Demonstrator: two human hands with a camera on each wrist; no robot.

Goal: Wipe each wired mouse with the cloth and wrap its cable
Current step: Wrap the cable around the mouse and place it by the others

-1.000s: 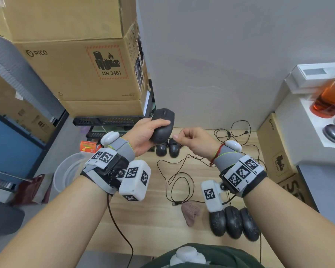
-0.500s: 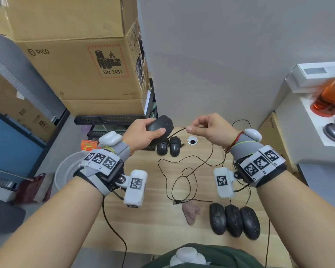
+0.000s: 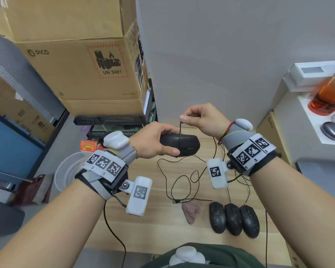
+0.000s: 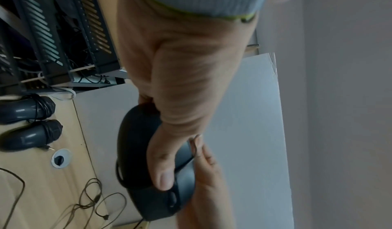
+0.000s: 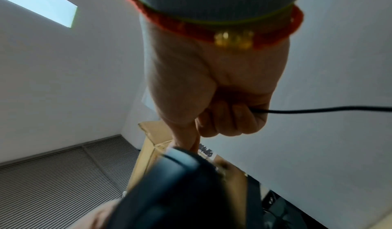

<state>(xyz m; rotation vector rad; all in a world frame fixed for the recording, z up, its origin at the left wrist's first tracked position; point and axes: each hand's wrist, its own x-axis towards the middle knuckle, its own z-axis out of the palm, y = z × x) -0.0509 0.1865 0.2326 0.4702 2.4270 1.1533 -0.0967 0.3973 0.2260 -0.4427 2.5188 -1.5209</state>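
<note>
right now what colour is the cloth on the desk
Dusty pink cloth; the head view shows it best.

Black mouse [image 3: 179,145] held level, cable [image 3: 179,132] taut across it.

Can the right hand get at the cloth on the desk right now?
Probably not yet. The right hand pinches the cable above the mouse that the left hand holds. The path down to the cloth looks free once that grip lets go.
</note>
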